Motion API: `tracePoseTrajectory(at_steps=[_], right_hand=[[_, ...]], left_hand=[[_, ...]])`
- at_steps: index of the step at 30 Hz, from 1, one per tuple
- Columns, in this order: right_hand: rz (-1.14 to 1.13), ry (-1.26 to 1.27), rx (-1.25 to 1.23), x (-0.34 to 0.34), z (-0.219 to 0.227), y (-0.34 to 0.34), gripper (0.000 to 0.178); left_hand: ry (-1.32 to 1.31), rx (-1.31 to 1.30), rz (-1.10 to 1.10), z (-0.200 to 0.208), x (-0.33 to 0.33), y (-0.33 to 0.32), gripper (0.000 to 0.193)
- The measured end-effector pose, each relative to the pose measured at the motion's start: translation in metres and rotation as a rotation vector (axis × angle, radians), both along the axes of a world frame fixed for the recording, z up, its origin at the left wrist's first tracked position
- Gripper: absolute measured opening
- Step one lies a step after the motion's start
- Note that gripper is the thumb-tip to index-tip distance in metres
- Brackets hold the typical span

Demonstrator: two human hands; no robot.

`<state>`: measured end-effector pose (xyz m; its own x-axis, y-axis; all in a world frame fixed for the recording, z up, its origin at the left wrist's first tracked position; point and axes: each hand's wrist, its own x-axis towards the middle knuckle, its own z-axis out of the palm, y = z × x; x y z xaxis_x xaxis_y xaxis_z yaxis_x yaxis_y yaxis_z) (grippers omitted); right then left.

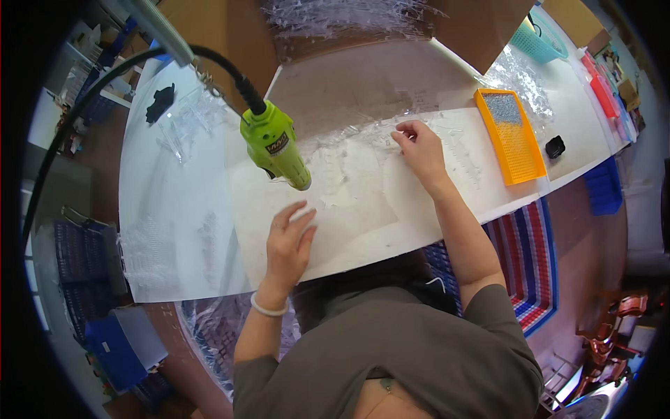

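My left hand (287, 244) hovers over the near edge of the white table (265, 258), fingers apart and nothing visible in them. Just above it hangs a bright green electric screwdriver (279, 146), tip down, which the hand does not touch. My right hand (421, 150) is farther out over the table, its fingers curled inward with thumb and forefinger close together. Whatever may be between those fingertips is too small to make out. Beside them, clear plastic pieces (363, 131) lie in a loose row.
An orange tray (528, 164) with small metal parts stands at the right, near a small black piece (555, 146). A cardboard box (356, 49) of clear plastic parts stands at the back. More clear pieces (178, 136) and a black part (160, 103) lie left. The screwdriver's black cable (77, 112) arcs left.
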<state>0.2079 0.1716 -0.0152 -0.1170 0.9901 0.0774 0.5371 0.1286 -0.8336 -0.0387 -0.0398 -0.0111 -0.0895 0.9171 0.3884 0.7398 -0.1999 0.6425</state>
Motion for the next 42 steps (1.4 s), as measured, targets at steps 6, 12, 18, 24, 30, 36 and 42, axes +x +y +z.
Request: tracePoseTrajectory(at_steps=[6, 12, 18, 24, 30, 36, 42], right_hand=[[-0.035, 0.476, -0.184, 0.043, 0.008, -0.03, 0.019], [-0.032, 0.617, -0.304, 0.08, 0.016, -0.08, 0.017], [0.496, -0.028, 0.377, 0.024, 0.044, -0.173, 0.019], [0.475, 0.172, 0.167, 0.03, 0.029, -0.167, 0.028], [0.428, 0.063, 0.324, 0.017, 0.003, -0.136, 0.025], [0.41, -0.118, 0.463, 0.009, -0.025, -0.123, 0.017], [0.128, 0.513, -0.107, 0.021, -0.035, -0.116, 0.021]], left_hand=[[-0.118, -0.043, -0.1, -0.001, 0.027, -0.03, 0.027], [-0.279, -0.096, -0.225, 0.003, 0.042, -0.024, 0.03], [-1.451, -0.617, -0.309, 0.026, 0.09, -0.008, 0.047], [-0.973, -0.578, -0.142, 0.013, 0.058, -0.003, 0.027], [-0.169, -0.157, 0.072, 0.0, 0.027, -0.014, 0.013], [-0.008, -0.029, 0.08, 0.008, -0.006, 0.008, 0.009], [0.147, -0.04, 0.405, 0.01, -0.138, 0.105, 0.019]])
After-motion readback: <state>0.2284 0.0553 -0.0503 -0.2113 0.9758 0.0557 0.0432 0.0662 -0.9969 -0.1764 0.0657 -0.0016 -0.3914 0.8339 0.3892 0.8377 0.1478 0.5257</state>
